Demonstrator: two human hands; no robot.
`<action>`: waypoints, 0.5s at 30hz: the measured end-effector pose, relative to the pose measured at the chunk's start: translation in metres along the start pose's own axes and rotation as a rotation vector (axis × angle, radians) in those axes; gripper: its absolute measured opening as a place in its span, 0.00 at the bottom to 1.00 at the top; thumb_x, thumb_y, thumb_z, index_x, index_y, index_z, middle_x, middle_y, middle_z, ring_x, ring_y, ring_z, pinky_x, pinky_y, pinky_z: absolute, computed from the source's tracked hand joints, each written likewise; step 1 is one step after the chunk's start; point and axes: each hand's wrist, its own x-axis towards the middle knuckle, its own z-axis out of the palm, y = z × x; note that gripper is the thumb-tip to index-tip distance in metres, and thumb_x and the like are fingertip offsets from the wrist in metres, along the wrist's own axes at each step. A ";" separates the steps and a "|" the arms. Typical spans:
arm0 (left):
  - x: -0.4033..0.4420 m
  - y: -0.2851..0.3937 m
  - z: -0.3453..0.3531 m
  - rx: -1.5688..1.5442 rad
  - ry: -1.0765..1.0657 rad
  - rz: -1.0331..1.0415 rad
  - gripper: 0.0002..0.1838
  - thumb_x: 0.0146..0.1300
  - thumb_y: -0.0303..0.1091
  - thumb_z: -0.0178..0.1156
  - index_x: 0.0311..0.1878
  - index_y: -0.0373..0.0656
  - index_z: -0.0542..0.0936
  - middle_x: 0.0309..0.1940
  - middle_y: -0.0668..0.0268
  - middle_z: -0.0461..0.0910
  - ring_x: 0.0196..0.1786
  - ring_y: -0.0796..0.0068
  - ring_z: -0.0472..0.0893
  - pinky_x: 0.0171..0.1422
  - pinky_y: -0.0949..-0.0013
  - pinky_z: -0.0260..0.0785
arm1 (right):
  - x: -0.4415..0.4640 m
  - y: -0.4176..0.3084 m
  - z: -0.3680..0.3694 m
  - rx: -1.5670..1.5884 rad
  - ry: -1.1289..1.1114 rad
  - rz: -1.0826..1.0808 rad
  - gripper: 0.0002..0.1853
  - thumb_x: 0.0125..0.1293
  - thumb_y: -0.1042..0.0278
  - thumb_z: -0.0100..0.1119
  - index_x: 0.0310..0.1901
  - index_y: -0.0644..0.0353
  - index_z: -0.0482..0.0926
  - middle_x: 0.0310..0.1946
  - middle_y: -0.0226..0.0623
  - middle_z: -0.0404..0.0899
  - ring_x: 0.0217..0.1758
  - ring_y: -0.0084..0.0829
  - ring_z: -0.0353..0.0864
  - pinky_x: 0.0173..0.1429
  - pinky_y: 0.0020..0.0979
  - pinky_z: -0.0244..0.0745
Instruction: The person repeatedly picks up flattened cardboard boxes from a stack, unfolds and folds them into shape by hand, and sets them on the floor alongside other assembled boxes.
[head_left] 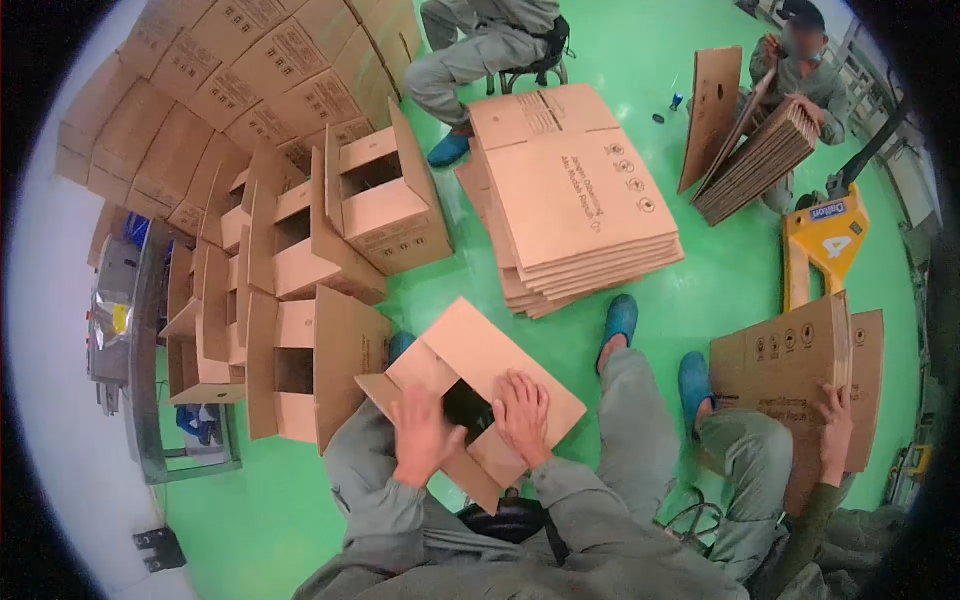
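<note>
A cardboard box point(465, 345) stands tilted between my knees, its flaps partly folded in around a dark opening point(467, 408). My right hand point(522, 418) lies flat with stretched fingers on the flap to the right of the opening. On the opposite side, my left hand point(425, 435) is over the left flap, its thumb apart and its fingers smeared by motion. Whether the left fingers touch the cardboard I cannot tell. Another flap sticks out below the opening, toward my lap.
Opened boxes point(385, 195) stand at left, before a wall of stacked cartons point(270, 80). A pile of flat cartons point(575, 185) lies ahead. Co-workers sit around; one person's hand point(835, 425) rests on folded cardboard point(780, 365) at right, near a yellow pallet jack point(825, 240).
</note>
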 end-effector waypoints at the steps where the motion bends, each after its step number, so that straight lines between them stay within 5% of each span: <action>1: -0.009 -0.004 0.005 0.008 -0.016 -0.006 0.47 0.53 0.45 0.69 0.72 0.34 0.57 0.71 0.44 0.56 0.74 0.47 0.56 0.76 0.49 0.47 | 0.001 0.000 0.002 0.008 -0.010 0.014 0.26 0.64 0.55 0.53 0.60 0.59 0.72 0.65 0.41 0.68 0.72 0.40 0.59 0.74 0.49 0.46; 3: -0.017 -0.015 0.029 -0.513 0.623 -0.307 0.46 0.58 0.39 0.67 0.72 0.29 0.52 0.71 0.42 0.54 0.76 0.46 0.49 0.77 0.50 0.43 | 0.003 -0.001 0.003 0.015 -0.010 0.018 0.26 0.64 0.55 0.53 0.60 0.59 0.72 0.66 0.41 0.67 0.72 0.40 0.59 0.74 0.49 0.46; 7: 0.050 0.014 0.062 -1.054 0.836 -0.211 0.47 0.62 0.41 0.63 0.73 0.27 0.46 0.74 0.40 0.46 0.77 0.42 0.45 0.79 0.53 0.38 | 0.007 0.003 -0.009 0.071 0.012 0.020 0.24 0.67 0.55 0.50 0.60 0.59 0.73 0.66 0.41 0.67 0.73 0.39 0.58 0.75 0.49 0.44; 10: 0.097 0.035 0.103 -0.667 0.668 -0.326 0.50 0.62 0.52 0.59 0.74 0.29 0.47 0.75 0.39 0.42 0.78 0.43 0.42 0.79 0.47 0.34 | 0.006 0.021 -0.004 0.232 -0.051 0.111 0.24 0.71 0.54 0.46 0.62 0.59 0.72 0.68 0.42 0.65 0.75 0.40 0.55 0.75 0.48 0.42; 12: 0.120 0.053 0.106 -0.151 0.282 -0.249 0.52 0.60 0.63 0.54 0.75 0.33 0.47 0.76 0.39 0.40 0.79 0.46 0.38 0.78 0.39 0.30 | 0.015 0.033 -0.009 0.513 -0.178 0.201 0.25 0.74 0.53 0.41 0.63 0.60 0.73 0.69 0.46 0.64 0.77 0.43 0.54 0.76 0.45 0.43; 15: 0.139 0.042 0.114 -0.170 0.313 -0.080 0.54 0.58 0.67 0.53 0.75 0.36 0.49 0.76 0.41 0.38 0.79 0.43 0.37 0.74 0.31 0.32 | 0.018 0.063 -0.006 0.845 -0.260 0.259 0.22 0.74 0.57 0.44 0.61 0.60 0.75 0.67 0.48 0.67 0.75 0.45 0.56 0.76 0.41 0.48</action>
